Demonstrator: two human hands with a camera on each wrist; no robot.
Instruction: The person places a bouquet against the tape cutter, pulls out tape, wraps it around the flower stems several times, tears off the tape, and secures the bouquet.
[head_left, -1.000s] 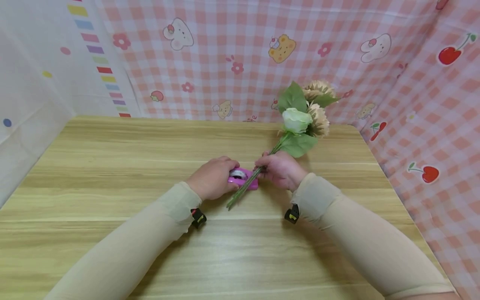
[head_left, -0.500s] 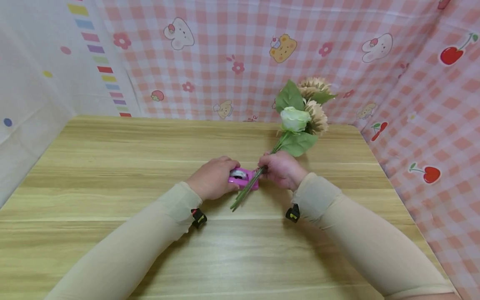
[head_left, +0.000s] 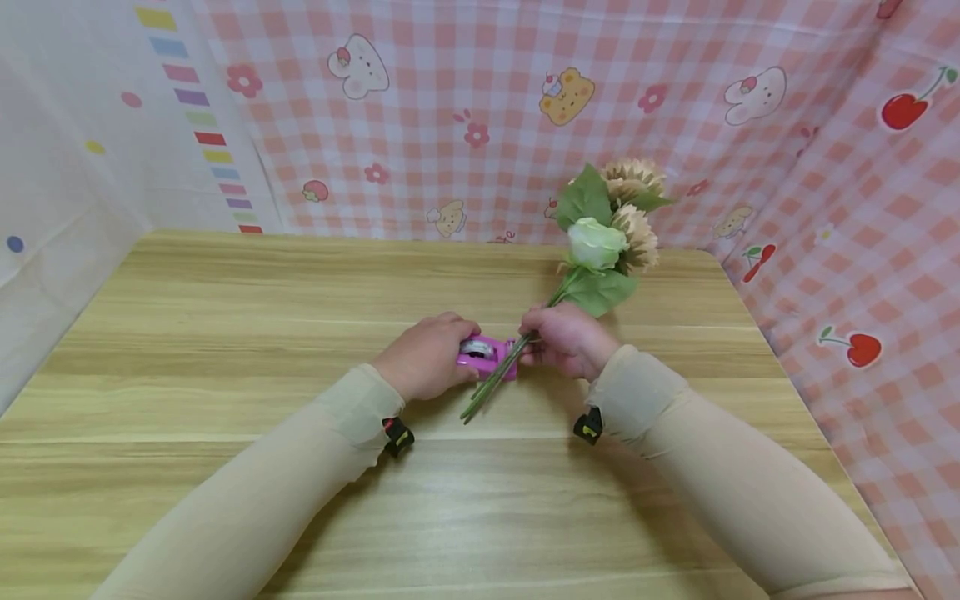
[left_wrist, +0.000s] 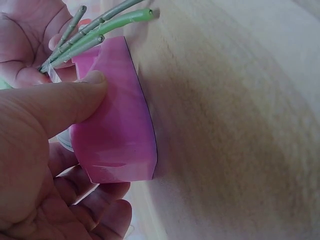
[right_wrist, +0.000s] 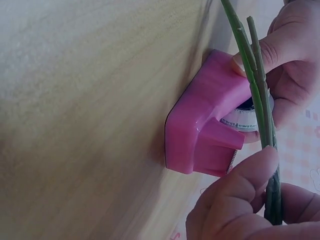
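Stems [head_left: 491, 383] slant near-left from the right hand [head_left: 567, 338] pinching them, over the pink tape dispenser [head_left: 472, 364] in head view — left wrist cam's got the left hand [left_wrist: 30, 150] gripping that dispenser, right wrist cam has its serrated cutter [right_wrist: 232, 161] facing the right hand.

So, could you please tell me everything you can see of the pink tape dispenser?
The tape dispenser is glossy pink, apparently plastic, with a thin dark line along its base. It holds a pale roll of tape with printed lettering and has a toothed cutting edge at one end. It appears to stand upright on the wooden table, its cutter end towards the right hand. The left hand grips its other end. Flower stems cross above it; whether they touch is unclear.
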